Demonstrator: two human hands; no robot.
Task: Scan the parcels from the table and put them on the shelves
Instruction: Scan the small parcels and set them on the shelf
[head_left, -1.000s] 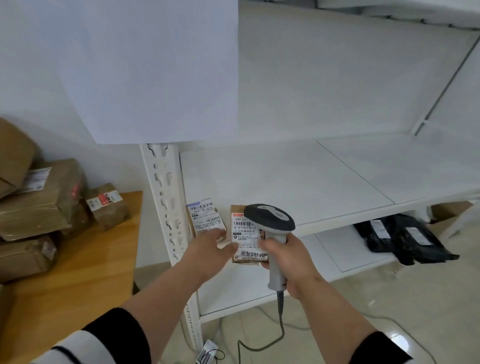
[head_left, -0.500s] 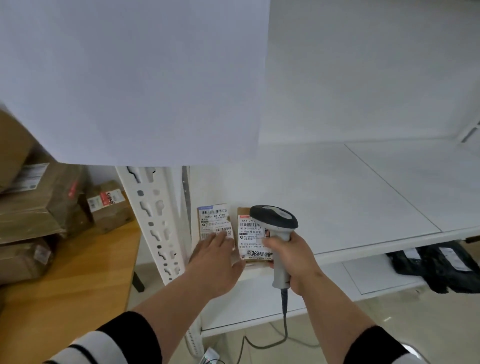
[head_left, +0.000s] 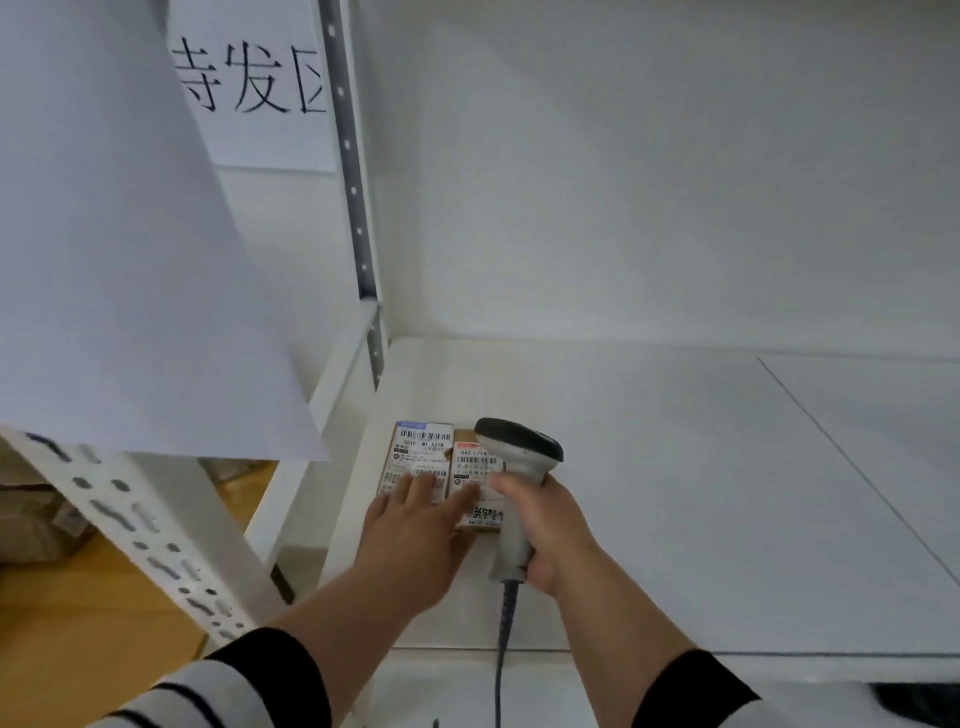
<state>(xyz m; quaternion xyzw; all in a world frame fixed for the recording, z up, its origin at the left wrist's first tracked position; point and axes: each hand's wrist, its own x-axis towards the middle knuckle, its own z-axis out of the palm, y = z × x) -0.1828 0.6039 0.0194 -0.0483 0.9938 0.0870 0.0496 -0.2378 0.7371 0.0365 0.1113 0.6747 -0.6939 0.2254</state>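
Two small brown cardboard parcels lie side by side on the white shelf board (head_left: 649, 493), both just right of the white perforated steel upright (head_left: 156, 525) at the rack's near corner. The left hand (head_left: 415, 540) rests flat, fingers straight, across the blue-labelled parcel (head_left: 418, 454) and onto the red-labelled parcel (head_left: 475, 478) touching its right side; this grip is released, pressing rather than grasping. The right hand (head_left: 550, 530) is clenched round the handle of the grey corded barcode scanner (head_left: 519, 467), which stands just right of the red-labelled parcel, its dark head overlapping that parcel's far corner. Both parcels' long axes run away from the person, toward the shelf's back wall. The left hand is the nearer one, so any nudge deeper likely falls to it.
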